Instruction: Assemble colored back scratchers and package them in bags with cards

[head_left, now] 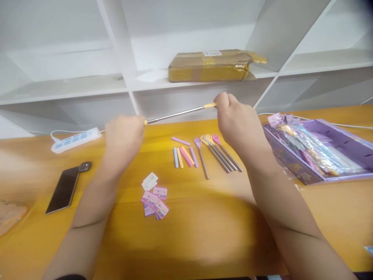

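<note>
A thin metal rod (175,115) with yellow ends spans the gap between my two raised fists. My left hand (124,140) is closed round its left end, where a bit of yellow shows. The right end, also yellow, is gripped in my right hand (234,116). Below on the table lie several metal sticks with claw-shaped heads (218,153), one with a purple head (198,143) set apart on the left. Beside them are several coloured tubes (185,156) in blue, orange, pink and purple. Small pink cards (154,200) and white tags (150,181) lie nearer.
A purple box (309,179) with plastic-wrapped packets (320,147) stands at the right. On the left are a power strip (76,140), a phone (63,189) and a dark mouse (85,167). A taped brown parcel (208,67) rests on the white shelf behind.
</note>
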Motion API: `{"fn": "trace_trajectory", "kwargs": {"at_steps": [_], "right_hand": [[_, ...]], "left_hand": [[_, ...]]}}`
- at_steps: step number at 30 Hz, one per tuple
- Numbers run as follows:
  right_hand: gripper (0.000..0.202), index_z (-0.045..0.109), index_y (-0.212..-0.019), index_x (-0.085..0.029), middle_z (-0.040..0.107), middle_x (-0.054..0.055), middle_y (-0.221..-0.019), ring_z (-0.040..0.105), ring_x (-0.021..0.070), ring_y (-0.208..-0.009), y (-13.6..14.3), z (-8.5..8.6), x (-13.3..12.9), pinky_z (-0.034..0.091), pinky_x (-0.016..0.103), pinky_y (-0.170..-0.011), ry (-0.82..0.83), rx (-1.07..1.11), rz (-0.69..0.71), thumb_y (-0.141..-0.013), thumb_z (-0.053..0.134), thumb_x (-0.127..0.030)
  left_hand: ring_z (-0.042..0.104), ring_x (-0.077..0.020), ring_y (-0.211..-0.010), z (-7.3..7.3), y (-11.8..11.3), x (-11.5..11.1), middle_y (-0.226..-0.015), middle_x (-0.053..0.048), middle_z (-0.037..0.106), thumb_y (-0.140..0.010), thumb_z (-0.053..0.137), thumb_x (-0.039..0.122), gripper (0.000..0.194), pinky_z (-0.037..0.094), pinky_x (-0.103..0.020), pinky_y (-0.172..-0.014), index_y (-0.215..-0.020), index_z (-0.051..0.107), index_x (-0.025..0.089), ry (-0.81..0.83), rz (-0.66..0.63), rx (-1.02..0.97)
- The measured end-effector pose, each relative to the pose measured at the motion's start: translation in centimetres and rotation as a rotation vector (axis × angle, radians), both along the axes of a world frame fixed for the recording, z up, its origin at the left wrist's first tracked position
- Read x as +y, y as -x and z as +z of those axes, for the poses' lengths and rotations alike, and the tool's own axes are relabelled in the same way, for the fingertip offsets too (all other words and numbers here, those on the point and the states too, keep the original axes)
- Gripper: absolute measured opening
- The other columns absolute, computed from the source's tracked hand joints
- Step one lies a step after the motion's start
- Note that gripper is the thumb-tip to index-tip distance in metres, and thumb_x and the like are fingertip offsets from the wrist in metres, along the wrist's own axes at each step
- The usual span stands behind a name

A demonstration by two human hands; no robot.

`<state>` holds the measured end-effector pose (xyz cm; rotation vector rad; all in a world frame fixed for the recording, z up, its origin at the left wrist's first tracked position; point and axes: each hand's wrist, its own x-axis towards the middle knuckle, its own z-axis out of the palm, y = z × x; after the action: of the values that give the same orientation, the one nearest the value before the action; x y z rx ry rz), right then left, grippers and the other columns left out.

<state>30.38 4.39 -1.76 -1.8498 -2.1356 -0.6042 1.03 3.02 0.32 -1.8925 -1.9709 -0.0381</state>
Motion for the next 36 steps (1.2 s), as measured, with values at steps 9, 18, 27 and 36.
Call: {"fn": "trace_trajectory", "kwargs": {"at_steps": [9,18,27,36], "right_hand": [[0.035,0.059,-0.121,-0.014,0.063,0.012,-0.100,0.018,0.0109,-0.061,-0.2,0.0,-1.3,0.020,0.031,-0.063,-0.093,-0.062,0.046,-0.108,0.027,-0.008],[0.037,0.061,-0.120,-0.013,0.060,0.011,-0.099,0.012,0.0115,-0.063,0.3,1.1,-2.8,0.020,0.031,-0.061,-0.091,-0.108,0.002,-0.106,0.028,-0.006],[0.039,0.061,-0.117,-0.015,0.060,0.010,-0.097,0.011,0.0125,-0.063,0.3,1.6,-3.5,0.018,0.031,-0.061,-0.129,-0.129,-0.021,-0.104,0.026,-0.003],[0.038,0.062,-0.107,-0.017,0.055,0.006,-0.085,0.006,0.0127,-0.059,5.1,0.5,-5.4,0.016,0.031,-0.061,0.048,-0.114,0.165,-0.102,0.028,0.001]], "left_hand": [[0.067,-0.0293,-0.073,0.5,0.8,-0.5,-0.076,-0.012,0.068,-0.097,0.049,0.017,0.027,0.032,-0.038,-0.064,-0.089,0.075,0.022,0.010,-0.028,0.032],[0.062,-0.0260,-0.069,0.5,0.9,-1.6,-0.071,-0.009,0.061,-0.098,0.052,0.019,0.021,0.029,-0.038,-0.066,-0.084,0.068,0.023,-0.054,-0.043,-0.027],[0.059,-0.0255,-0.064,0.9,0.5,-1.6,-0.068,-0.009,0.062,-0.097,0.049,0.019,0.025,0.027,-0.038,-0.061,-0.083,0.070,0.023,-0.047,-0.030,0.044],[0.050,-0.0244,-0.059,-2.1,-1.1,-1.7,-0.067,-0.009,0.058,-0.095,0.049,0.013,0.026,0.022,-0.041,-0.060,-0.076,0.065,0.022,-0.025,-0.228,0.037]]}}
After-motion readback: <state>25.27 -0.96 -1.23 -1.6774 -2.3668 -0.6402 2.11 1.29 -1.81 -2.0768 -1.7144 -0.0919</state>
